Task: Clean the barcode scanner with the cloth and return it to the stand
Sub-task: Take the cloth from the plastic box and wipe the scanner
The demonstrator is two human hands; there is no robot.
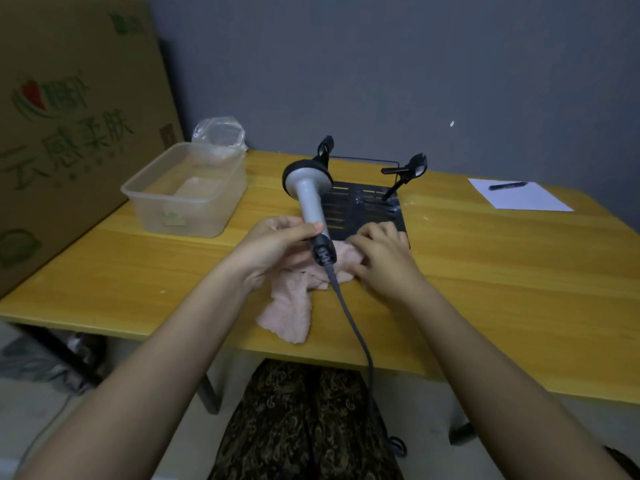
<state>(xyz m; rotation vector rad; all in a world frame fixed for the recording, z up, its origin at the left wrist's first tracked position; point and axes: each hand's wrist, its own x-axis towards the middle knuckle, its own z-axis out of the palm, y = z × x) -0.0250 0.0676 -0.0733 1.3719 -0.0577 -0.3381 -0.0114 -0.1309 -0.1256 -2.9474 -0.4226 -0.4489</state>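
Note:
My left hand (277,242) grips the grey handle of the barcode scanner (308,188), which tilts away from me with its black-rimmed head over the stand's left side. Its grey cable (349,317) runs off the table's front edge. A pale pink cloth (294,306) lies crumpled on the table under both hands. My right hand (381,258) rests on the cloth's right part, fingers curled into it. The black slotted stand (367,206) with two upright clips sits just beyond my hands.
A clear plastic tub (187,192) stands at the left, a crumpled plastic bag (220,131) behind it. A big cardboard box (69,126) leans at the far left. White paper (519,199) with a black pen (507,185) lies at the right. The yellow table (502,289) meets a grey wall.

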